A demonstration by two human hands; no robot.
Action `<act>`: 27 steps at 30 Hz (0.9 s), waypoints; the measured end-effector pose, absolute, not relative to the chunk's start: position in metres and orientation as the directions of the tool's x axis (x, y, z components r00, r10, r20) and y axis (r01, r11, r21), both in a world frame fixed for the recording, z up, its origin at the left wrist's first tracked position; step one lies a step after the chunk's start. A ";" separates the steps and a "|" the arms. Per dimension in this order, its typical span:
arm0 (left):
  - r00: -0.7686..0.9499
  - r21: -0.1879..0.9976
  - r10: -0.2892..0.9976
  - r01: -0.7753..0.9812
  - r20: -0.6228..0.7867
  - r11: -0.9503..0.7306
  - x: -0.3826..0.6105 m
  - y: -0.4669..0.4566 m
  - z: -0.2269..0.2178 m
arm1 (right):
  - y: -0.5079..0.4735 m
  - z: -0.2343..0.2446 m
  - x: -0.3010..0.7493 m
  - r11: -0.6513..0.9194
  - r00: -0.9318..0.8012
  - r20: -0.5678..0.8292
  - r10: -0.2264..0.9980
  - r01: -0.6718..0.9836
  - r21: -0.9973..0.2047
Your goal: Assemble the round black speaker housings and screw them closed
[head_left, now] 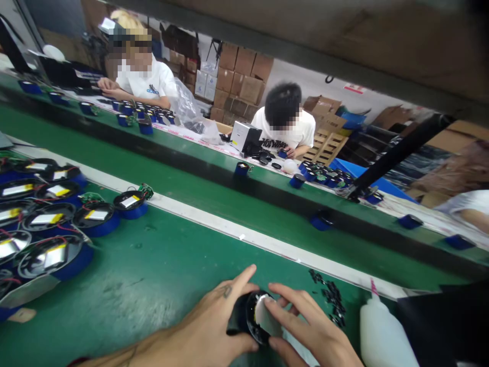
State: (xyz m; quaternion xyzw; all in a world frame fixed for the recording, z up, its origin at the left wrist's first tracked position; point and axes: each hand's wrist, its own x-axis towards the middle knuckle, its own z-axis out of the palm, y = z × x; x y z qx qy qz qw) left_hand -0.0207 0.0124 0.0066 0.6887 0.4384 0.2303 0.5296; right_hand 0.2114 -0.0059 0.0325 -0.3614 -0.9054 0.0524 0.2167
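Observation:
Both my hands meet at the bottom middle of the view around a small round black housing (248,318) with a shiny silver inside. My left hand (208,323) wraps the housing from the left, thumb under it and forefinger stretched over the top. My right hand (311,329) comes from the right, its fingertips pressing on the silver part. The housing is just above the green bench top (153,275).
Several blue-rimmed round units with batteries and wires (49,224) crowd the left. A heap of small black parts (330,295) and a white squeeze bottle (382,336) lie to the right. Beyond the green conveyor (229,199), two people in white shirts work at the far bench.

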 end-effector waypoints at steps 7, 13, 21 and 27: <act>0.517 0.930 0.850 0.353 -0.104 -0.102 -0.022 0.011 0.009 | -0.005 0.027 0.220 0.756 -0.707 0.269 0.654 0.603 -0.254; 0.500 0.935 0.866 0.314 -0.015 -0.165 -0.022 0.009 0.003 | 0.000 0.033 0.213 0.740 -0.719 0.180 0.671 0.636 -0.220; 0.515 0.917 0.857 0.346 -0.011 -0.196 -0.022 0.011 0.008 | 0.001 0.034 0.212 0.720 -0.699 0.189 0.690 0.636 -0.276; 0.468 0.913 0.883 0.339 0.047 -0.228 -0.023 0.008 0.002 | 0.004 0.035 0.211 0.727 -0.719 0.156 0.678 0.623 -0.288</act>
